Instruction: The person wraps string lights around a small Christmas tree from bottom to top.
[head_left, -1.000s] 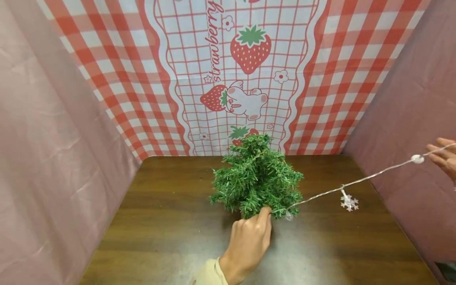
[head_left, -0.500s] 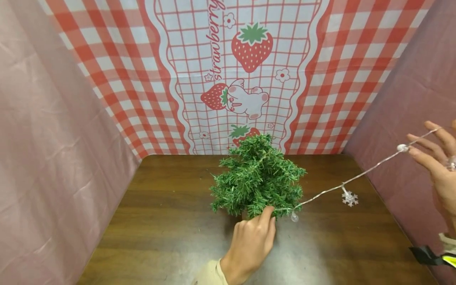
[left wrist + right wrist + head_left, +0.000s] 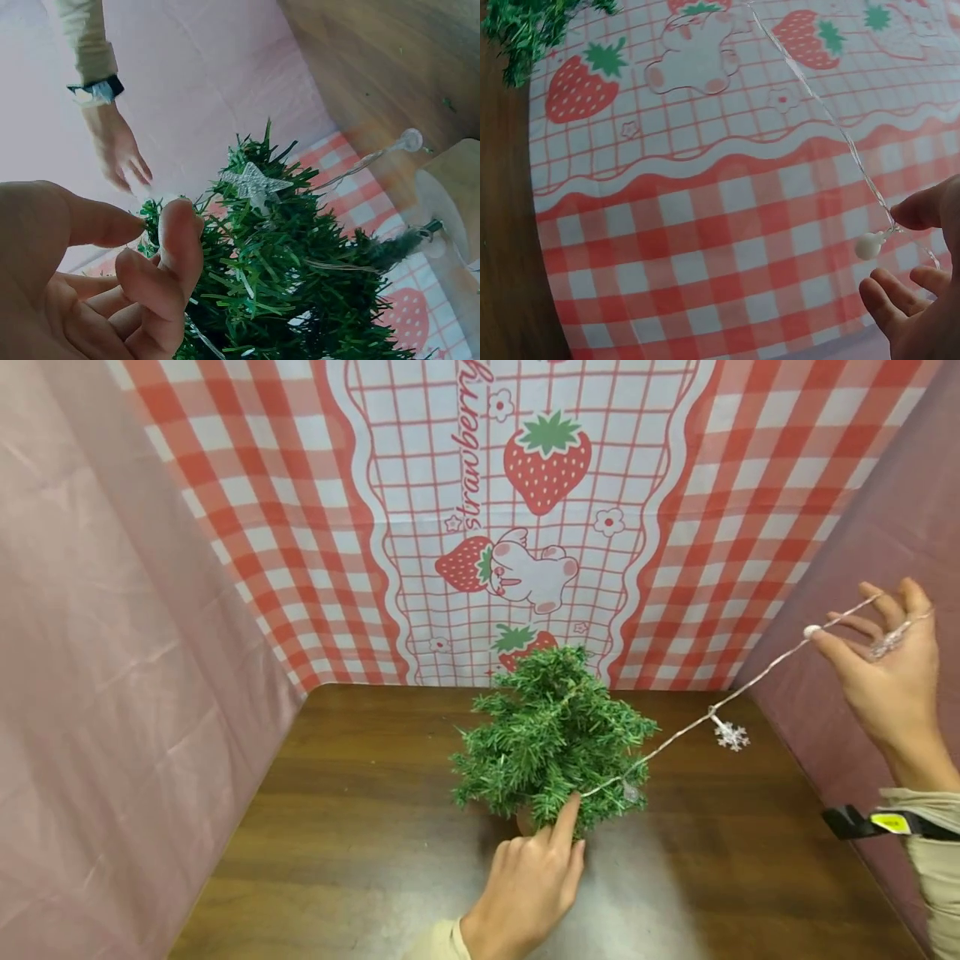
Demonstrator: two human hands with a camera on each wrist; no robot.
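A small green artificial Christmas tree (image 3: 551, 735) stands on the wooden table. A string of fairy lights (image 3: 671, 739) runs taut from its lower front up to my right hand (image 3: 892, 685). That hand holds the string between thumb and fingers, a white ball (image 3: 868, 246) by the thumb and more string trailing across the palm. A snowflake ornament (image 3: 730, 733) hangs midway. My left hand (image 3: 525, 885) is at the tree's lower front, its index finger extended onto the string's near end, thumb apart. In the left wrist view a clear star (image 3: 259, 184) sits among the branches.
A red checked strawberry cloth (image 3: 547, 468) hangs behind the table (image 3: 360, 827). Pink cloth (image 3: 135, 652) drapes both sides. The tree's pale round base (image 3: 457, 187) shows in the left wrist view. My right wrist wears a black strap (image 3: 851, 822).
My right hand has come in from the right edge and risen, lifting the string and snowflake. My left index finger has stretched out, the thumb parting from it.
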